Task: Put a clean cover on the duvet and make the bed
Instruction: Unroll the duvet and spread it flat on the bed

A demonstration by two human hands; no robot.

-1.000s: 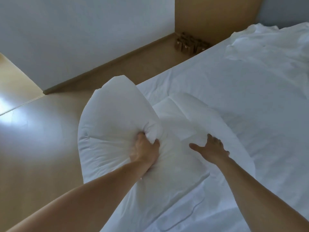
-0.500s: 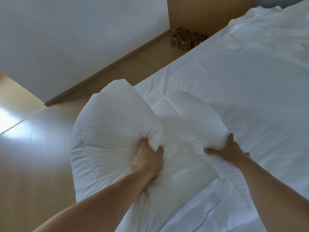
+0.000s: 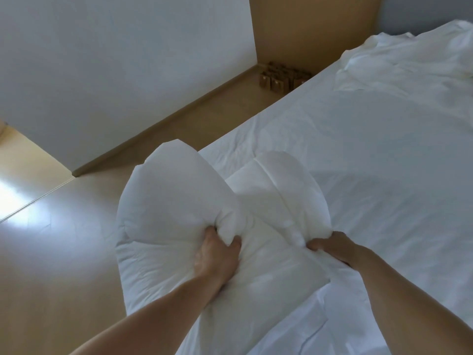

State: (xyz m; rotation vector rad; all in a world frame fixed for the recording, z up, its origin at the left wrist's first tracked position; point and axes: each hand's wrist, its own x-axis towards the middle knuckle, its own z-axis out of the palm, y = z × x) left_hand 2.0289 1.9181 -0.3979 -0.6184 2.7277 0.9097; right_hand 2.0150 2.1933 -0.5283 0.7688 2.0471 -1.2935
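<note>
- Head view: your left hand point(image 3: 217, 254) and right hand point(image 3: 332, 248) each clench a fistful of the bunched duvet point(image 3: 176, 198) at the near corner of the bed point(image 3: 371, 162).
- Progress, judged: early. No cover is visibly fitted, crumpled linen point(image 3: 409, 60) lies at the far end, and the bed is unmade.

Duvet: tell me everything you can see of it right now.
The duvet is white, thick and puffy, soft fabric with faint stitched seams. It is bunched into two rounded lobes at the left edge of the bed: the left lobe juts past that edge above the floor, the right one lies on the bed. The left hand grips a wad between the lobes; the right hand grips the right lobe's near edge.
</note>
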